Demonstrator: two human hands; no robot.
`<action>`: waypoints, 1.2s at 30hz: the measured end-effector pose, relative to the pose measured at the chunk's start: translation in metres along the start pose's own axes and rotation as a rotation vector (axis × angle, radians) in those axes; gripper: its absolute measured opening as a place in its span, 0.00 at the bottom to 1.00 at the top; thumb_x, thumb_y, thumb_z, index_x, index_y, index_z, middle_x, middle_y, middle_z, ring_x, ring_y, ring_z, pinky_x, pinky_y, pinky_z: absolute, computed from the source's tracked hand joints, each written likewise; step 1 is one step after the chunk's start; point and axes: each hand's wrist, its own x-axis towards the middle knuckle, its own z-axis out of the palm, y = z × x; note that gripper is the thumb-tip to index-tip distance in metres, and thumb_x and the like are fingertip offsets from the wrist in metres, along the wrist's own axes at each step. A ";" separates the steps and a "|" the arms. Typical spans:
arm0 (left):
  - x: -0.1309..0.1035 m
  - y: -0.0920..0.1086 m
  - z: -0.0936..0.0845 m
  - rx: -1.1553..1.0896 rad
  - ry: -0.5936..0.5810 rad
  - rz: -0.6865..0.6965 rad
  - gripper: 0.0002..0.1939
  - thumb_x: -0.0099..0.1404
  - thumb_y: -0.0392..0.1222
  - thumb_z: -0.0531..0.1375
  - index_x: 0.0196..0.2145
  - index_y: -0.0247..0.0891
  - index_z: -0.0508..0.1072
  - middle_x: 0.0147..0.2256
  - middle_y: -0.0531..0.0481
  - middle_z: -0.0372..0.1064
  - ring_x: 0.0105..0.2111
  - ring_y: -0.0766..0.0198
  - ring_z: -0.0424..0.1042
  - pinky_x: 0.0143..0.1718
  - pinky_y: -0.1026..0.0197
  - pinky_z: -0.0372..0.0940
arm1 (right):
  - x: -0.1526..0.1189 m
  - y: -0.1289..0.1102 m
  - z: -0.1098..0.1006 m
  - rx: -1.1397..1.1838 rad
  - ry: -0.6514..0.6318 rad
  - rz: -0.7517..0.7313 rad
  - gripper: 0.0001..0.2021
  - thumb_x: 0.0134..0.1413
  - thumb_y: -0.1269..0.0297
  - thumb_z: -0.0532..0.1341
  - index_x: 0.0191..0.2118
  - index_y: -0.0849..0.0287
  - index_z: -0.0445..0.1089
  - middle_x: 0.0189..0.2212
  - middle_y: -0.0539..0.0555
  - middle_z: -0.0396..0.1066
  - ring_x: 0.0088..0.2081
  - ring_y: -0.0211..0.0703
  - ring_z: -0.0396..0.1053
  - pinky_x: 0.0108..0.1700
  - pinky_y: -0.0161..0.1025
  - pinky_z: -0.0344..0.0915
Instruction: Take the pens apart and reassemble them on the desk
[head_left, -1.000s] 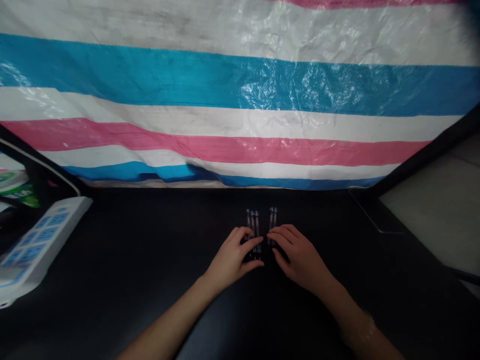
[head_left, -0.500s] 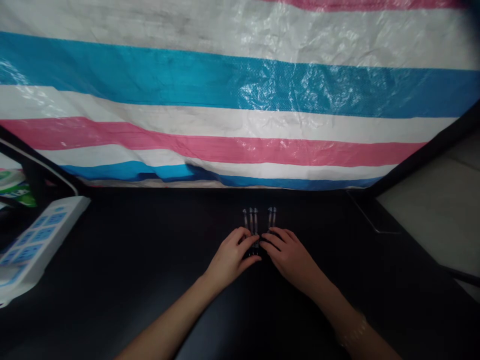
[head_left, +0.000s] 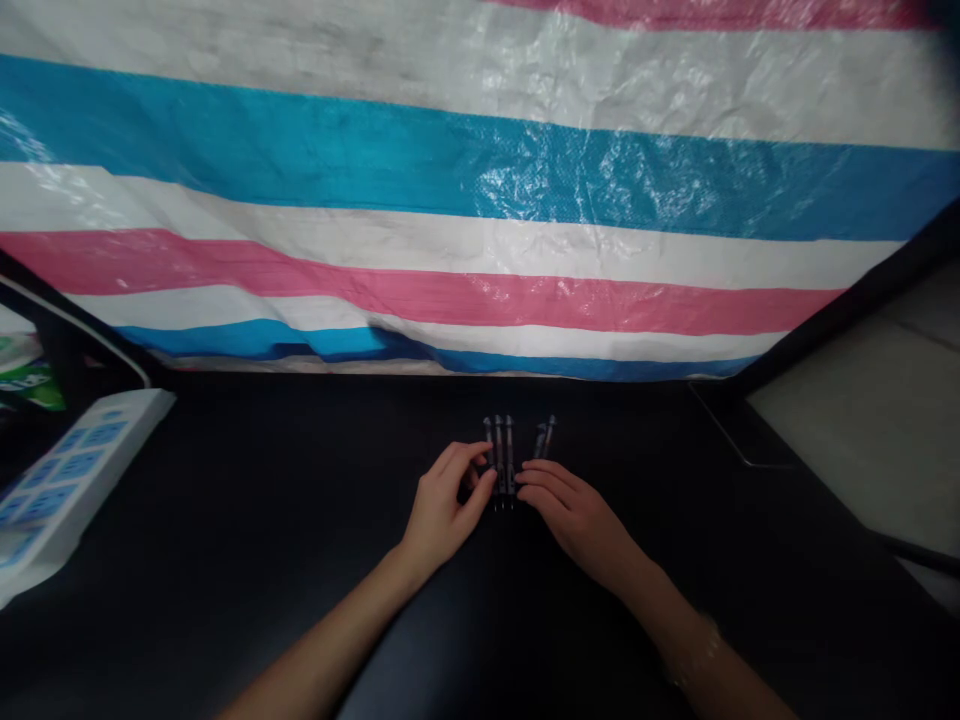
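Three slim clear-and-dark pens [head_left: 499,460] lie side by side on the black table, their pointed tips toward me. My left hand [head_left: 442,505] is at their left side, thumb and index finger apart, fingertips against the leftmost pen. To the right of a small gap lie two more pens [head_left: 546,436], leaning at a slight angle and close together. My right hand [head_left: 577,510] rests over their lower ends, fingers stretched out side by side. Those lower ends are hidden beneath the fingers. The right fingertips are close to the rightmost pen of the three.
At the left stands a white power strip [head_left: 82,470] with blue sockets, and behind it a green packet [head_left: 34,385]. A striped plastic sheet [head_left: 450,240] hangs behind the black table [head_left: 262,520]. A thin clear flat item [head_left: 739,430] is at the table's far right.
My left hand has drawn back leftward from over the three pens, uncovering them. These pens are now more evenly aligned. The two right-hand pens have tilted, and my right hand has barely moved.
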 end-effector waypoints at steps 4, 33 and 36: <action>0.001 0.001 0.000 -0.088 0.076 -0.080 0.11 0.65 0.39 0.56 0.46 0.41 0.71 0.34 0.50 0.68 0.28 0.65 0.67 0.30 0.63 0.63 | 0.000 -0.003 0.001 0.228 0.317 0.181 0.10 0.62 0.76 0.50 0.41 0.55 0.64 0.42 0.55 0.72 0.50 0.44 0.69 0.50 0.49 0.69; 0.003 0.006 0.006 -1.000 -0.016 -0.697 0.16 0.54 0.48 0.68 0.28 0.33 0.69 0.22 0.54 0.67 0.19 0.74 0.66 0.19 0.73 0.60 | -0.017 -0.055 0.006 0.760 0.546 0.336 0.13 0.63 0.77 0.48 0.42 0.56 0.67 0.42 0.56 0.68 0.47 0.45 0.69 0.46 0.47 0.71; 0.005 0.005 0.003 -1.050 0.030 -0.693 0.15 0.52 0.44 0.70 0.29 0.34 0.69 0.22 0.56 0.67 0.17 0.76 0.65 0.17 0.74 0.58 | -0.020 -0.057 0.002 0.680 0.407 0.132 0.18 0.59 0.82 0.48 0.46 0.55 0.65 0.42 0.56 0.69 0.50 0.48 0.67 0.49 0.51 0.67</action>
